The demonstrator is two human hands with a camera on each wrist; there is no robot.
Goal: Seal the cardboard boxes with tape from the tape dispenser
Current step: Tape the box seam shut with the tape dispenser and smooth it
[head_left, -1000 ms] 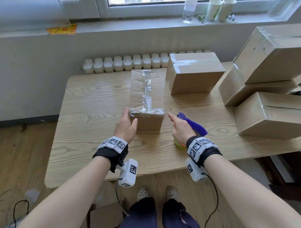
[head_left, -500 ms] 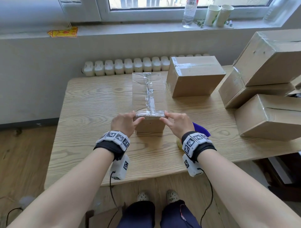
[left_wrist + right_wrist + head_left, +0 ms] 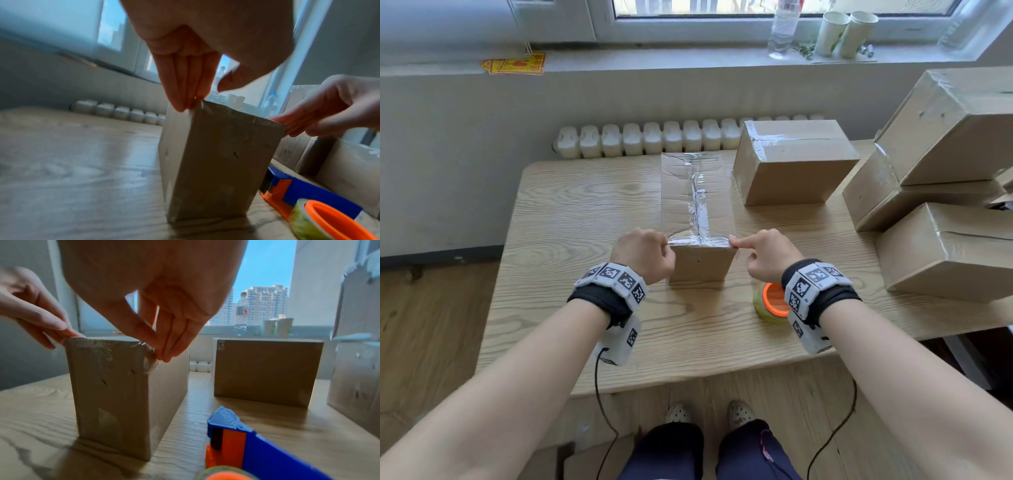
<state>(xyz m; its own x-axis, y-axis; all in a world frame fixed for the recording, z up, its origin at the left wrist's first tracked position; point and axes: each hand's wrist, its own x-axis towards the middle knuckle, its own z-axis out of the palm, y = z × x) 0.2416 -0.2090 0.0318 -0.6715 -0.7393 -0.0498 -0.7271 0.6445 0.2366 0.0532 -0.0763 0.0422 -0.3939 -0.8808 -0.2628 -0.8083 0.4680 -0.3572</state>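
Pinching the tape (image 3: 700, 241) ends at the cardboard box's (image 3: 697, 202) near corners — both hands, left (image 3: 643, 255) and right (image 3: 768, 255).

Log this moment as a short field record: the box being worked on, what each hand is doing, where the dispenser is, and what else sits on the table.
Active box: narrow brown cardboard box, clear tape along its top seam and near edge
Left hand: fingertips on the tape at the near left top corner
Right hand: fingertips on the tape end at the near right top corner
Dispenser: blue and orange tape dispenser, on the wooden table, unheld
Others: taped box behind; stacked boxes at right
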